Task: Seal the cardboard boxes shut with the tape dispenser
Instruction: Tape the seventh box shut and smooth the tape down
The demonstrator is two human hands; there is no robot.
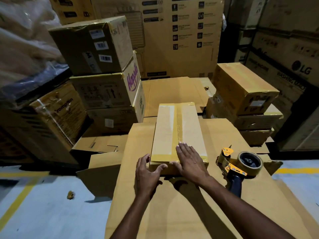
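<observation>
Head view: the long box [174, 128] lies dead ahead on the flattened cardboard sheet [172, 213], its long axis running straight away from the person.
Tape: a strip [177, 125] runs down the centre seam, seemingly end to end.
Right hand [189, 161]: flat, fingers straight, palm down on the strip's near end.
Left hand [146, 173]: loosely spread at the near-left corner, thumb against the end face, pinching nothing.
Tape dispenser [240, 165]: on the sheet, right of the box, handle towards the person, untouched.
Call: the right hand is nearer the dispenser, so that's the likely reach.
</observation>
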